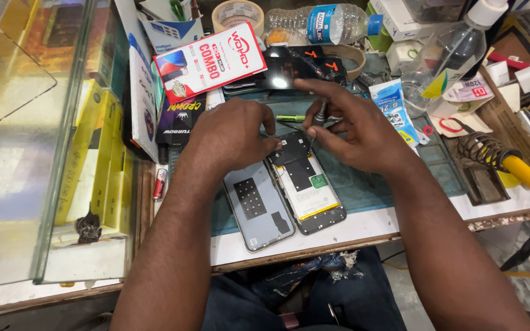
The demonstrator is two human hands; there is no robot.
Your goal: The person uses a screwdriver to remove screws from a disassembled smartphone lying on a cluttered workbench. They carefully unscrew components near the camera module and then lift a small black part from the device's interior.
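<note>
On the green work mat I see an opened phone lying flat with its insides showing. Its grey back cover lies just beside it on the left, touching it along 1 long edge. My left hand rests on the top end of the phone, with the fingers curled down and pressed close together on the black top part. My right hand pinches a small screwdriver between the thumb and fingers, and the pointer finger lies stretched over its top. The screwdriver stands nearly upright with its tip down at the phone's top end. A second, green-handled tool lies on the mat just behind my hands. A red and white packet and a plastic water bottle lie farther back. A soldering iron with a yellow handle sits well off to the right.
</note>
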